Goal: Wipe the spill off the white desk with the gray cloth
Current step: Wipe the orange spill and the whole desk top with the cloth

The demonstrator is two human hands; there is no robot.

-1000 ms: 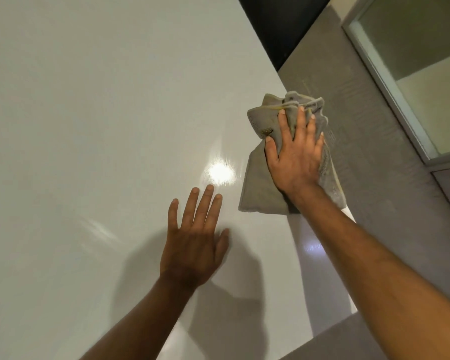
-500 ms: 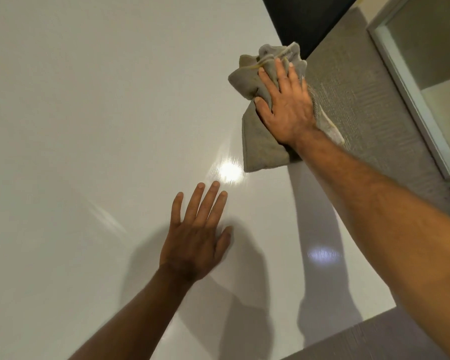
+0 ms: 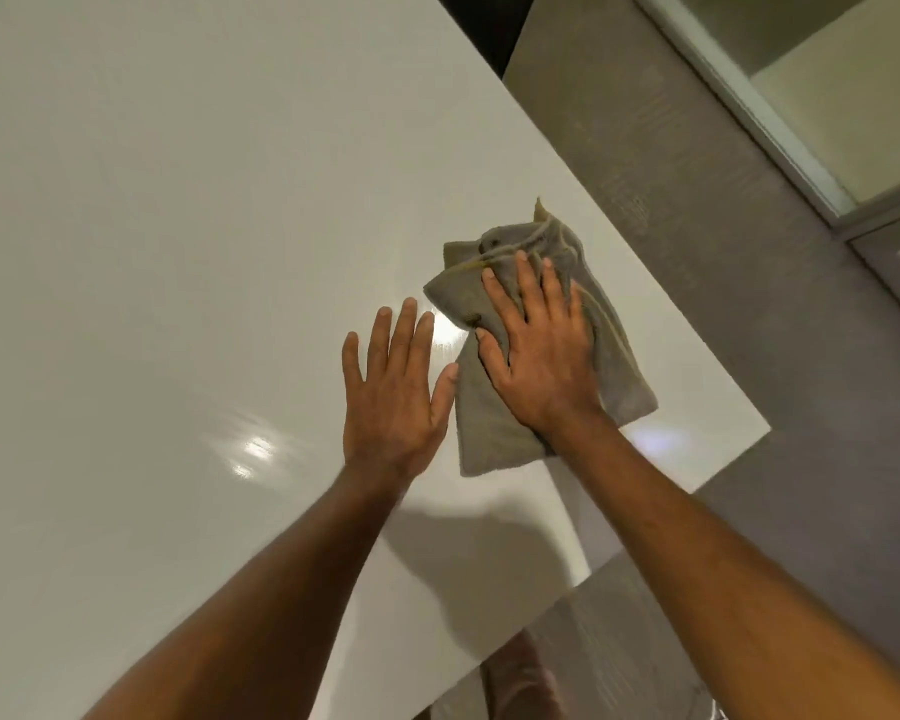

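From the head camera, a glossy white desk [image 3: 188, 262] fills most of the frame, its smooth top throwing back bright patches of ceiling light and the soft shadows of both arms. Its right edge runs diagonally from the top of the frame down to a square corner at the right, and its near edge slants back toward the bottom centre. Beyond the right edge lies gray, finely ribbed carpet flooring [image 3: 697, 163], with a pale-framed glass panel [image 3: 780, 132] along the upper right and a dark gap at the top. No liquid can be made out on the desk; any spill is either under the cloth or lost in the glare.

The gray terry cloth [image 3: 494, 433], a soft, nubby rectangle with yellowish stitched hems, lies on the desk near its right edge, short of the right corner. Its far end is bunched into folds, while its near end lies flat.

The right hand [image 3: 541, 371] presses palm-down on the cloth with fingers spread and extended, the fingertips reaching the bunched folds; it pins the fabric rather than clutching it. The left hand [image 3: 393, 392] rests flat on the bare desk just beside the cloth, fingers straight and slightly fanned, holding nothing, its thumb touching or nearly touching the cloth's left hem.
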